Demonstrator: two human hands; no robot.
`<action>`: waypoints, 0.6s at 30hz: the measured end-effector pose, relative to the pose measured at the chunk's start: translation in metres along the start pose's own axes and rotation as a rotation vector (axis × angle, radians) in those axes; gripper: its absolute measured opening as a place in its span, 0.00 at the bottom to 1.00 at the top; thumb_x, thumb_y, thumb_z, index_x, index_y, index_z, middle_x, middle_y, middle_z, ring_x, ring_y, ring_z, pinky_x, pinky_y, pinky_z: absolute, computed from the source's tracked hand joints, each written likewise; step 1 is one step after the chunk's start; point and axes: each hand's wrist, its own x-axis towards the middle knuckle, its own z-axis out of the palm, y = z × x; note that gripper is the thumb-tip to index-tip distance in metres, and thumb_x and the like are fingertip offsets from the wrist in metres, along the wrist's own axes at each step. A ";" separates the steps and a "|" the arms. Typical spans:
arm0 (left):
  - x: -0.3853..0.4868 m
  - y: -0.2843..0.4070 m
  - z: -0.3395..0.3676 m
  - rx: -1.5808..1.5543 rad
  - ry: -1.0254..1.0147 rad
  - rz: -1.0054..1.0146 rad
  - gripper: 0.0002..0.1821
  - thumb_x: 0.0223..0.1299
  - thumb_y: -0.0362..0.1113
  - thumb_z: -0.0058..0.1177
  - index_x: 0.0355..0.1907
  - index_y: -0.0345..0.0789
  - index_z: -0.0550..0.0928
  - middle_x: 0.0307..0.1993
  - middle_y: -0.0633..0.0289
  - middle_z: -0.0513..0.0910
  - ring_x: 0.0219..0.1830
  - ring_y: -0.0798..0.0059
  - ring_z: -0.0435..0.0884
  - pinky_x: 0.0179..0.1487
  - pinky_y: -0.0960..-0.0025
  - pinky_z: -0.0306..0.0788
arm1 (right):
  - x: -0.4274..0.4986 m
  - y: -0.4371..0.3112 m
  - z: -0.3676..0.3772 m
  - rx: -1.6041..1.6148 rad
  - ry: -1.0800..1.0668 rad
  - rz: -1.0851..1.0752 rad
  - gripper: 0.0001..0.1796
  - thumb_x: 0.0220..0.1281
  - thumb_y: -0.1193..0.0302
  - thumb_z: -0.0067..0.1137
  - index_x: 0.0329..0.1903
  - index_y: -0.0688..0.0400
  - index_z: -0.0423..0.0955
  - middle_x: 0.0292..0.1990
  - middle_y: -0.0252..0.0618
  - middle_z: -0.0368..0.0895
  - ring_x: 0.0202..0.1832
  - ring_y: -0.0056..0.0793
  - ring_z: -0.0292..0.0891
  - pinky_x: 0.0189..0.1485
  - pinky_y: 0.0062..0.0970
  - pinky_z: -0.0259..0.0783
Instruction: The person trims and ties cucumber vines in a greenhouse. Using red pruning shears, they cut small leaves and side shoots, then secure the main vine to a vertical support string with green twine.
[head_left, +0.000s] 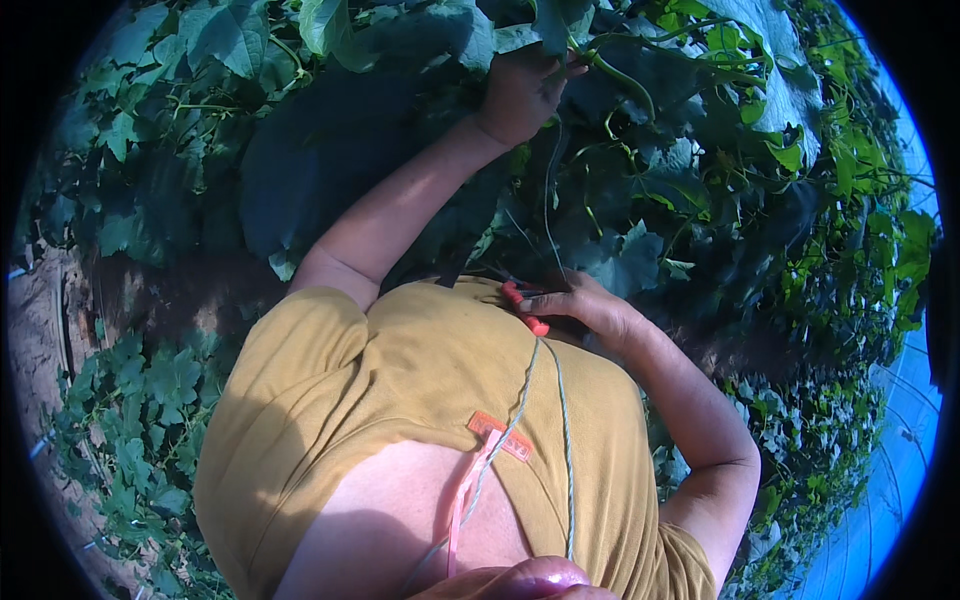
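Note:
My left hand (523, 94) is raised among large green leaves, its fingers closed at a vine stem (626, 81) near a node; leaves partly hide the fingertips. A thin string (549, 199) runs from near that hand down towards my right hand (596, 306). Close against my chest, my right hand holds a small red-handled hand tool (525, 309), with the thumb on its handle; its working end is hidden. A grey-green cord (569, 450) hangs from around my neck down to the red handle.
Dense climbing vines (675, 180) with broad lobed leaves stand in front. More low foliage (142, 420) grows behind on the left, beside bare soil (45, 322). Blue sheeting with thin curved lines (900, 420) lies along the right edge. A large leaf (787, 82) hangs at the upper right.

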 end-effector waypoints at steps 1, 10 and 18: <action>0.000 -0.002 0.005 -0.035 0.024 0.001 0.07 0.60 0.25 0.54 0.41 0.31 0.82 0.30 0.56 0.85 0.28 0.73 0.85 0.30 0.75 0.78 | 0.003 -0.001 0.004 -0.025 0.094 0.059 0.38 0.42 0.50 0.69 0.46 0.71 0.73 0.37 0.46 0.80 0.34 0.28 0.78 0.39 0.26 0.73; 0.012 -0.003 -0.009 -0.391 -0.100 -0.656 0.08 0.65 0.31 0.51 0.43 0.32 0.82 0.35 0.61 0.85 0.37 0.77 0.85 0.33 0.78 0.78 | -0.049 -0.013 -0.020 0.222 0.263 -0.159 0.43 0.27 0.76 0.56 0.60 0.67 0.64 0.46 0.44 0.73 0.45 0.31 0.71 0.44 0.24 0.70; 0.017 0.046 -0.027 -0.579 -0.185 -0.765 0.08 0.65 0.30 0.51 0.42 0.30 0.81 0.35 0.58 0.84 0.36 0.74 0.85 0.31 0.76 0.79 | -0.045 -0.034 -0.002 -0.466 1.129 -0.904 0.37 0.38 0.83 0.57 0.60 0.67 0.63 0.46 0.48 0.73 0.49 0.44 0.71 0.51 0.35 0.68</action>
